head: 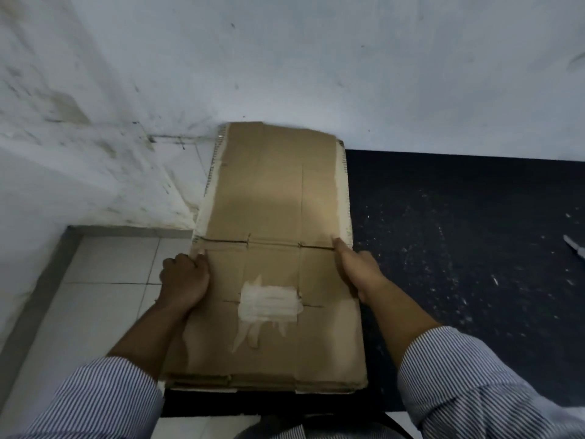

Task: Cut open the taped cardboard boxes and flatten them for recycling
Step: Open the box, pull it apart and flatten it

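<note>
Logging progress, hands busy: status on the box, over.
Left hand grips box left edge; right hand holds right edge. Box flat, far end at wall. Nothing on top of it.

1 cardbd box (278, 201), 1 L hand (185, 277), 1 R hand (357, 267), 1 mat (443, 248).

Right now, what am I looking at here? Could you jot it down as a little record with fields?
item: flattened cardboard, brown, far end by the white wall
mark: torn whitish patch near its middle
left hand: grips the left edge
right hand: on the right edge, fingers mostly hidden
floor: pale tiles on the left, dark mat on the right
other: small pale object on the mat, too small to identify
</note>
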{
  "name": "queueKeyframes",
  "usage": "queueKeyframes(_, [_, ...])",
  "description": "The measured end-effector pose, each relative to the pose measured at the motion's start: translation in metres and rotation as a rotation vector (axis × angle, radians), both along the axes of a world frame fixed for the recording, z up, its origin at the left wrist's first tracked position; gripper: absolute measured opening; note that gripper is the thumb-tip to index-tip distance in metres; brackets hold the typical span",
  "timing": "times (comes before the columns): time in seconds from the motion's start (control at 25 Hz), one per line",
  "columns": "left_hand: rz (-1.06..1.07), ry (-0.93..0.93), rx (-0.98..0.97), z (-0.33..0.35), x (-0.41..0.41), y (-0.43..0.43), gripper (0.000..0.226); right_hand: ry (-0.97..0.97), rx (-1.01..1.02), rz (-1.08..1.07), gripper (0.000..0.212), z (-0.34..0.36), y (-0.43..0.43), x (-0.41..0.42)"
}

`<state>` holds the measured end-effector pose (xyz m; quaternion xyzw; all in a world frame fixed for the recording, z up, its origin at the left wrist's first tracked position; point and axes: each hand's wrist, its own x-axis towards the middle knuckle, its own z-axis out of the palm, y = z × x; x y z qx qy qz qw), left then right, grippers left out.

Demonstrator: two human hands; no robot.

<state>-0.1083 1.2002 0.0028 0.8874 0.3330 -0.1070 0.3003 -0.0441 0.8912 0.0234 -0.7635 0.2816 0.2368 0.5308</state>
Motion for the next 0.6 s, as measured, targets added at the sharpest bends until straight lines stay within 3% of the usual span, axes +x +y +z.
queueKeyframes(0.16, [-0.031, 0.068, -0.010, 0.000, -0.002, 0.005, 0.059, 0.016, 0.017, 0.001, 0.104, -0.004, 0.002, 0.003])
queueKeyframes(0.28, [0.030, 0.096, -0.137, 0.001, -0.009, 0.011, 0.064, -0.015, 0.014, 0.020, 0.098, -0.006, -0.001, -0.001])
queueKeyframes(0.48, [0.326, 0.010, -0.861, 0.042, -0.021, 0.005, 0.049, -0.029, 0.130, -0.017, 0.109, -0.010, -0.007, -0.009])
queueKeyframes(0.6, [0.332, 0.045, -0.928, 0.054, -0.012, 0.010, 0.055, -0.037, 0.267, 0.056, 0.085, -0.004, -0.006, -0.010])
